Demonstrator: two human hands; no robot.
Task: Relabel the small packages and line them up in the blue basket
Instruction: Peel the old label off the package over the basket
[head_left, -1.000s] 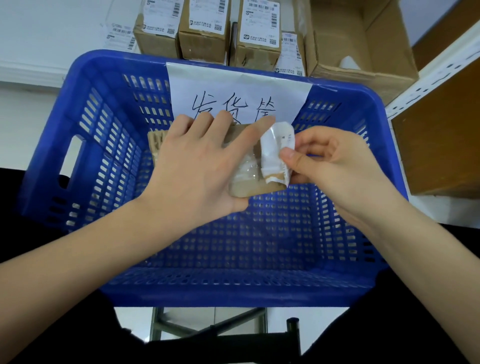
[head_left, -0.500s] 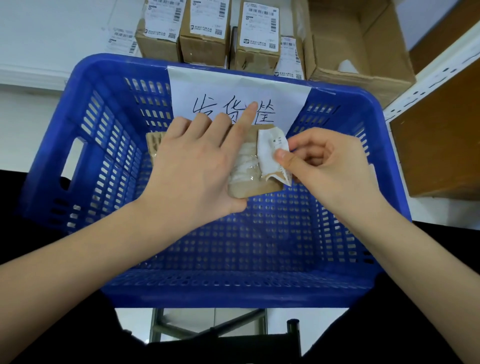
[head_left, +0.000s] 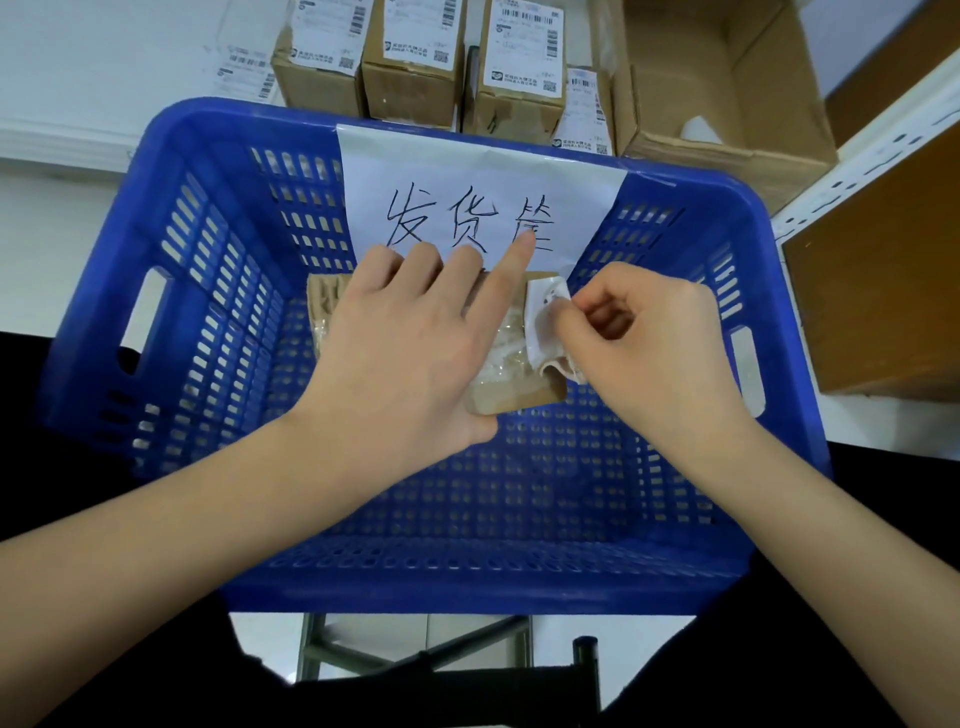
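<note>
A small brown cardboard package (head_left: 511, 397) lies inside the blue basket (head_left: 208, 291) near its far wall. My left hand (head_left: 410, 348) lies flat on top of it with straight, spread fingers and hides most of it. My right hand (head_left: 644, 343) pinches a crumpled white label (head_left: 543, 322) that is partly peeled up from the package's right end. Glossy tape residue shows on the package where the label was.
A white paper sign (head_left: 478, 208) with handwritten characters hangs on the basket's far wall. Several labelled brown boxes (head_left: 415, 62) stand behind the basket, beside an open carton (head_left: 727, 93). A wooden shelf unit (head_left: 883, 291) stands at the right.
The view has shifted so the basket sits lower in frame. My right hand has pulled the label further off and curled it, and my left index finger has stretched toward the sign.
</note>
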